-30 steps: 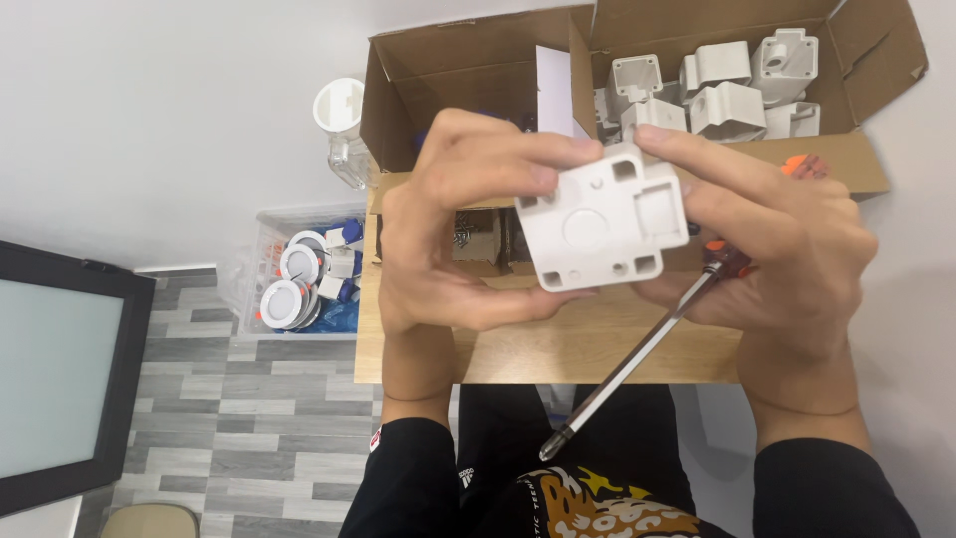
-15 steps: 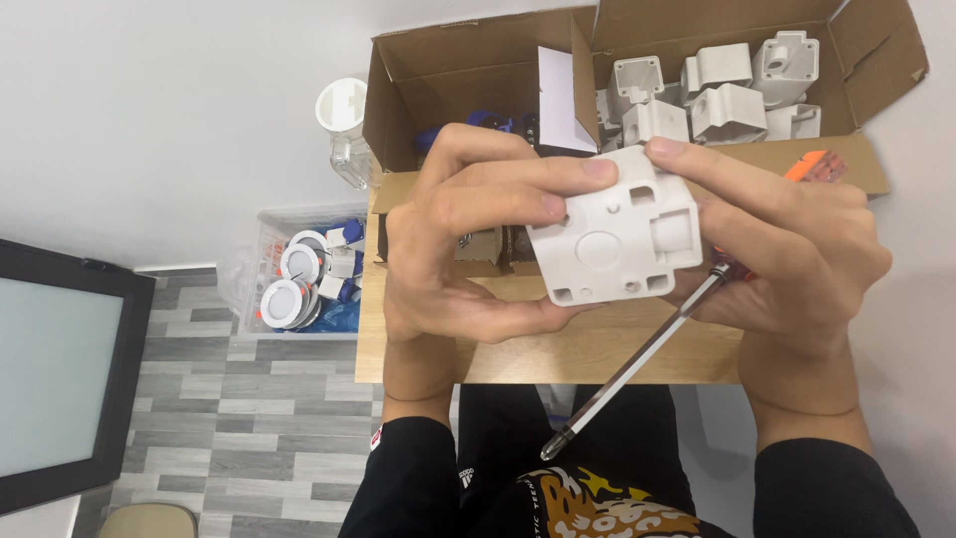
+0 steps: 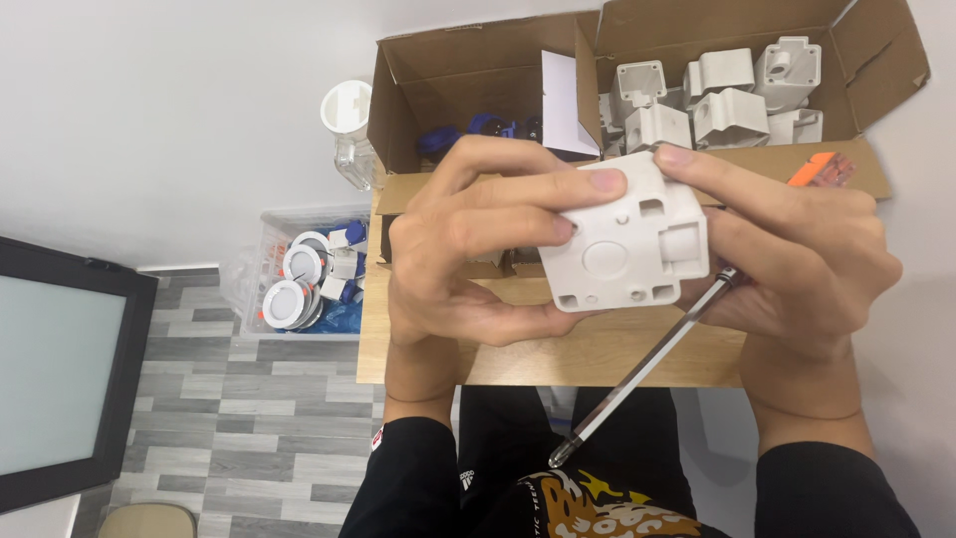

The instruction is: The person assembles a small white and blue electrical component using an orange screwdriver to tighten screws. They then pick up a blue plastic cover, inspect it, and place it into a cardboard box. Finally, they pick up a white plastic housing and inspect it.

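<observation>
both hands are raised in front of the chest, wrists bent inward, holding a white plastic junction box (image 3: 625,242) between them at the centre of the view. the left hand (image 3: 468,249) comes in from nine o'clock of the box: its fingers (image 3: 558,186) curl over the top left edge and front face, the thumb running under the lower edge, so the hand is closed around that side of the box. the right hand (image 3: 797,249) closes in from three o'clock, index finger laid along the top edge with its tip at about twelve o'clock, the remaining fingers wrapped behind. this same hand also clamps a screwdriver (image 3: 657,364) against the palm; its orange handle (image 3: 812,169) sticks out toward one o'clock and the metal shaft slants down to seven o'clock, tip over the dark shirt.

behind the hands lies a wooden tabletop (image 3: 597,354). at twelve o'clock sits an open cardboard box (image 3: 637,60) holding more white plastic housings (image 3: 727,95). at nine o'clock, on the grey floor, a clear bin (image 3: 304,284) holds round white fittings.
</observation>
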